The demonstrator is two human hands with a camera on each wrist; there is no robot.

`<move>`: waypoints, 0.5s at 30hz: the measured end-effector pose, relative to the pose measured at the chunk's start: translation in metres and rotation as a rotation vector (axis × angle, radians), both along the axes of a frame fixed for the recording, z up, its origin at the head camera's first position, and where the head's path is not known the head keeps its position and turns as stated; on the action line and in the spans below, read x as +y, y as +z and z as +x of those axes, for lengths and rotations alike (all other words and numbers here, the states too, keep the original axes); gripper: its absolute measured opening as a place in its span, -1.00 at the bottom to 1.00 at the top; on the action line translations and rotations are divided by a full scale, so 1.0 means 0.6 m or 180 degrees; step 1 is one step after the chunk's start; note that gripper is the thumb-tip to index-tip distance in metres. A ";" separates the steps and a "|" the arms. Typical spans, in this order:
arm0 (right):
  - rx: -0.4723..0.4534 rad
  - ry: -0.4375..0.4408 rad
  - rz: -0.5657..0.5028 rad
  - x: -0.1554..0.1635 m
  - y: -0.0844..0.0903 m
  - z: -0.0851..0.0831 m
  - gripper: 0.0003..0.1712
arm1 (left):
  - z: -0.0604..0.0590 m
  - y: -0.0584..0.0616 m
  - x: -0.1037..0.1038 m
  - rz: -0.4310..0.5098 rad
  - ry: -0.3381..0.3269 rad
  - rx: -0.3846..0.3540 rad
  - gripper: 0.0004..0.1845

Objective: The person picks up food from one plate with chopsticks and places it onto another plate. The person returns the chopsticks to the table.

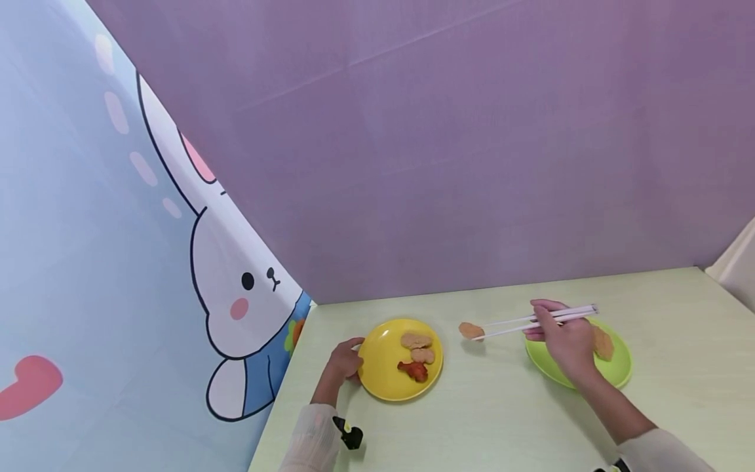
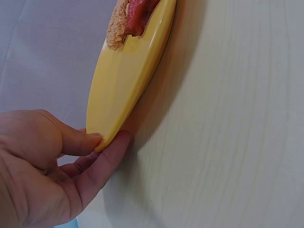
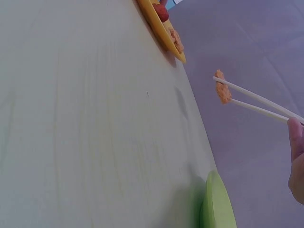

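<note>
Left hand (image 1: 345, 360) pinched the yellow plate (image 1: 379, 368) at nine o'clock; right hand (image 1: 569, 346) gripped chopsticks (image 1: 510, 330) — even pressure seemed best for the nugget (image 1: 470, 330).

Purple cloth (image 1: 448, 144) spans upper centre to upper right of frame; I note faint creases. Light-blue sheet (image 1: 106, 262) down the left side, carrying a white cartoon rabbit (image 1: 227, 334) at centre-left and a pink shape (image 1: 32, 387) at lower left. Pale, wood-grained tabletop (image 1: 460, 426) along bottom. White fabric (image 1: 740, 269), right edge.
</note>
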State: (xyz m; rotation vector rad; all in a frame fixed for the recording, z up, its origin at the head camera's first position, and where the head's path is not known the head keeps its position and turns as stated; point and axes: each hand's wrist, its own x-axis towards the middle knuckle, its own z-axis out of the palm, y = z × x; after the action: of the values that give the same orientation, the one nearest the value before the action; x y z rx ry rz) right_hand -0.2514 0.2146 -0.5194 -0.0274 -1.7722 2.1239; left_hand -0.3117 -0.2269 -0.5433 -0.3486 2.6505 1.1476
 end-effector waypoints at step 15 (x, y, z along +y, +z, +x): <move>-0.0072 -0.0002 -0.0063 -0.046 0.007 -0.003 -0.87 | 0.007 0.004 -0.001 0.0036 -0.0053 0.0026 -0.29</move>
State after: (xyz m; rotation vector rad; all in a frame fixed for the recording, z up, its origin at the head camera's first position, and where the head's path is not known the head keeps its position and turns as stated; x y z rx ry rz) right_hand -0.2533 0.1871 -0.5154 -0.0574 -1.7638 2.1490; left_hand -0.3075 -0.2272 -0.5409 -0.3200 2.6476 1.1611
